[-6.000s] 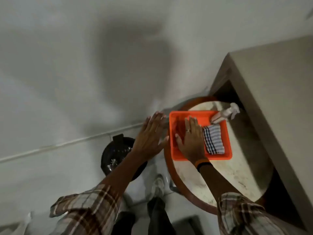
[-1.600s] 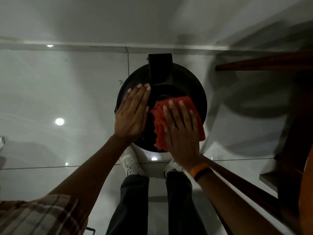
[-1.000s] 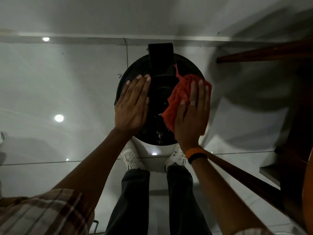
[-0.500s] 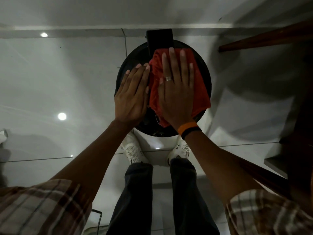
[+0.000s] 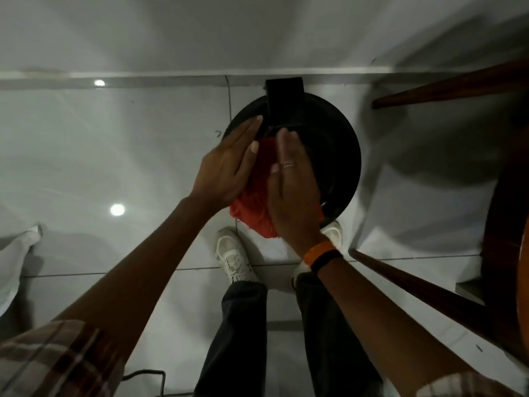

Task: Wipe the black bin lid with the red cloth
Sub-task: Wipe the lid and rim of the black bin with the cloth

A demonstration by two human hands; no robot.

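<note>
The round black bin lid (image 5: 335, 147) lies straight below me on the tiled floor, its hinge block at the far edge by the wall. The red cloth (image 5: 253, 202) covers the lid's near left part and hangs over the near rim. My right hand (image 5: 292, 184) lies flat on the cloth with fingers together, pressing it to the lid. My left hand (image 5: 229, 164) rests flat on the lid's left side, its fingers overlapping the cloth's left edge. The lid under both hands is hidden.
Dark wooden table legs (image 5: 446, 87) stand to the right, one slanting past my right forearm (image 5: 423, 293). My white shoes (image 5: 233, 256) stand just before the bin. White fabric (image 5: 14, 253) lies at the left edge. A wall runs behind the bin.
My right hand has dragged the cloth from the lid's far middle toward me and to the left, so it now hangs over the near rim. My left hand stays on the lid's left side.
</note>
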